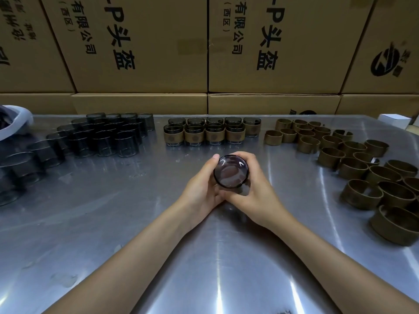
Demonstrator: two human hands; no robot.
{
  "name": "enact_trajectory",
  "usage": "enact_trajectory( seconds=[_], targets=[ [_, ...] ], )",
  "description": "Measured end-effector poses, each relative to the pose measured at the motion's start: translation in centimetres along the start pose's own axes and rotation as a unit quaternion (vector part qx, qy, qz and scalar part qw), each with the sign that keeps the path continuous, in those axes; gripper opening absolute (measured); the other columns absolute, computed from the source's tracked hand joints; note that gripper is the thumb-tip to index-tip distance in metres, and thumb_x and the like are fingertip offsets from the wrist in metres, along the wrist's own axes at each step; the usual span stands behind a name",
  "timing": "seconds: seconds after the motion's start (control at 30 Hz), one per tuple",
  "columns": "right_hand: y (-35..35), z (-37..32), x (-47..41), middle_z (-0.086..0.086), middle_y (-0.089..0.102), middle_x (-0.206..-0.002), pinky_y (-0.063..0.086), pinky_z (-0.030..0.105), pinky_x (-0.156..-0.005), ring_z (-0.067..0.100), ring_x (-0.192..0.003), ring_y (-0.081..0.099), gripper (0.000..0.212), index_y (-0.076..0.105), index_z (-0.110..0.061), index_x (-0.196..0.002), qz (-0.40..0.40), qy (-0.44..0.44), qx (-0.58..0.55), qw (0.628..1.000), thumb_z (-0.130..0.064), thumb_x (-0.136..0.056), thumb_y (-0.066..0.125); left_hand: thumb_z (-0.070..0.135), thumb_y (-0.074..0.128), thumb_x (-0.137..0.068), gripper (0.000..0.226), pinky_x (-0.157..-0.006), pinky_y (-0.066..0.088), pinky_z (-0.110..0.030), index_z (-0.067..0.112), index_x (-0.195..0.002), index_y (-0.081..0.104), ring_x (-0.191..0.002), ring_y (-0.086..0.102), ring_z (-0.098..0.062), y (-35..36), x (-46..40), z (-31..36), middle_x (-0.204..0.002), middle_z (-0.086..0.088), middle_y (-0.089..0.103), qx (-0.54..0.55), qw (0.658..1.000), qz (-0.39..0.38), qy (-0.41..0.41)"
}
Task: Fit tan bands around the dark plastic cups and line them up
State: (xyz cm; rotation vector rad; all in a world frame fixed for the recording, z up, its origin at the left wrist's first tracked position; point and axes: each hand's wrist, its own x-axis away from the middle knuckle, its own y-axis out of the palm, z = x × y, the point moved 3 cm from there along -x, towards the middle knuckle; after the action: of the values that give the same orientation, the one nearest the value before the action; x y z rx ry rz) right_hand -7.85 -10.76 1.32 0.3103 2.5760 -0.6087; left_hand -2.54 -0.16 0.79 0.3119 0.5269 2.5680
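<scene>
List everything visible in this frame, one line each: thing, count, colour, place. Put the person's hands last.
Held cup: one, dark see-through, centre of table, between both hands.
Unbanded cups: many, dark, far left, packed in a cluster.
Banded cups: about nine or ten, dark with tan bands, far centre, in rows.
Loose bands: many, tan, right side, scattered.
Table: one, shiny metal.
Cardboard boxes: several, brown with black print, stacked behind the table.
Bag: one, pale, far left edge, contents unclear.
Small box: one, white, far right.
Left hand: grips the held cup.
Right hand: grips the held cup.
</scene>
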Motion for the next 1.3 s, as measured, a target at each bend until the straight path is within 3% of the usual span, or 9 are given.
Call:
enact_trajectory(
  seconds=[0.1, 0.27, 0.4, 0.53, 0.67, 0.87, 1.0, 1.17, 1.3],
  targets=[
    [0.1, -0.4, 0.0, -0.011, 0.058, -0.117, 0.045, 0.028, -0.099, 0.007, -0.113, 0.055, 0.065, 0.051, -0.023, -0.122, -0.004, -0.041, 0.038, 0.998, 0.004, -0.069, 0.078, 0.040, 0.049, -0.096, 0.046, -0.101, 0.046, -0.047, 0.002, -0.119, 0.062, -0.106, 0.064, -0.030, 0.0, 0.2, 0.2, -0.116, -0.022, 0.066, 0.000, 1.000, -0.004, 0.008],
    [0.5, -0.2, 0.2, -0.016, 0.057, -0.118, 0.042, 0.024, -0.099, 0.010, -0.117, 0.051, 0.067, 0.054, -0.032, -0.121, -0.006, -0.046, 0.062, 0.997, -0.001, -0.067, 0.079, 0.027, 0.062, -0.090, 0.041, -0.086, 0.054, -0.043, 0.002, -0.123, 0.059, -0.102, 0.066, -0.031, 0.2, 0.8, 0.2, -0.107, -0.018, 0.066, -0.043, 0.999, -0.012, 0.029],
    [0.2, -0.1, 0.1, -0.008, 0.062, -0.119, 0.045, 0.039, -0.100, 0.016, -0.116, 0.056, 0.069, 0.058, -0.028, -0.119, 0.003, -0.023, 0.025, 0.999, 0.002, -0.061, 0.082, 0.014, 0.066, -0.088, 0.038, -0.086, 0.055, -0.039, 0.002, -0.123, 0.057, -0.099, 0.068, -0.026, 0.4, 1.0, 0.1, -0.107, -0.015, 0.067, -0.080, 0.995, -0.027, 0.050],
    [-0.1, -0.1, -0.1, 0.001, 0.066, -0.115, 0.050, 0.027, -0.093, 0.011, -0.108, 0.062, 0.068, 0.060, -0.020, -0.118, 0.000, 0.004, -0.034, 0.999, 0.007, -0.059, 0.080, 0.006, 0.068, -0.086, 0.036, -0.097, 0.051, -0.045, 0.001, -0.121, 0.059, -0.108, 0.065, -0.034, 0.4, 1.0, 0.0, -0.113, -0.020, 0.067, -0.110, 0.991, -0.028, 0.077],
    [-0.4, 0.1, -0.1, -0.006, 0.070, -0.104, 0.048, 0.012, -0.079, -0.002, -0.094, 0.065, 0.063, 0.062, -0.014, -0.114, -0.003, 0.025, -0.082, 0.996, 0.016, -0.061, 0.079, 0.011, 0.076, -0.081, 0.043, -0.099, 0.050, -0.045, 0.005, -0.120, 0.061, -0.111, 0.064, -0.032, 0.2, 1.0, 0.0, -0.116, -0.018, 0.068, -0.173, 0.977, -0.031, 0.120],
    [-1.1, 0.8, -0.5, 0.002, 0.073, -0.104, 0.054, 0.025, -0.083, 0.013, -0.100, 0.066, 0.053, 0.069, -0.022, -0.106, -0.027, 0.059, -0.183, 0.981, 0.005, -0.061, 0.081, 0.031, 0.078, -0.064, 0.070, -0.098, 0.048, -0.033, 0.024, -0.131, 0.055, -0.118, 0.061, -0.015, -0.1, 0.9, 0.5, -0.119, 0.002, 0.069, -0.164, 0.975, -0.074, 0.129],
    [-1.3, 1.1, -0.5, 0.004, 0.072, -0.102, 0.054, 0.027, -0.078, 0.016, -0.099, 0.066, 0.047, 0.071, -0.024, -0.105, -0.065, 0.086, -0.233, 0.966, -0.005, -0.063, 0.081, 0.024, 0.068, -0.077, 0.063, -0.092, 0.051, -0.030, 0.018, -0.138, 0.052, -0.119, 0.061, -0.021, -0.5, 0.9, 0.5, -0.128, -0.008, 0.065, -0.103, 0.985, -0.116, 0.077],
    [-1.2, 0.9, -0.3, 0.003, 0.069, -0.116, 0.049, 0.035, -0.098, 0.019, -0.114, 0.062, 0.063, 0.064, -0.021, -0.120, -0.088, 0.080, -0.218, 0.969, -0.004, -0.062, 0.082, 0.034, 0.071, -0.082, 0.047, -0.079, 0.056, -0.023, 0.017, -0.125, 0.064, -0.099, 0.069, -0.017, -0.8, 0.9, 0.6, -0.114, -0.008, 0.071, -0.063, 0.991, -0.098, 0.064],
    [-1.1, 0.4, -0.1, -0.003, 0.067, -0.120, 0.047, 0.025, -0.099, 0.011, -0.117, 0.060, 0.071, 0.060, -0.023, -0.123, -0.094, 0.078, -0.177, 0.977, 0.001, -0.061, 0.084, 0.051, 0.064, -0.074, 0.051, -0.068, 0.057, -0.023, 0.016, -0.111, 0.071, -0.086, 0.071, -0.015, -0.9, 0.6, 0.6, -0.101, -0.006, 0.074, -0.048, 0.997, -0.029, 0.049]
  ],
)
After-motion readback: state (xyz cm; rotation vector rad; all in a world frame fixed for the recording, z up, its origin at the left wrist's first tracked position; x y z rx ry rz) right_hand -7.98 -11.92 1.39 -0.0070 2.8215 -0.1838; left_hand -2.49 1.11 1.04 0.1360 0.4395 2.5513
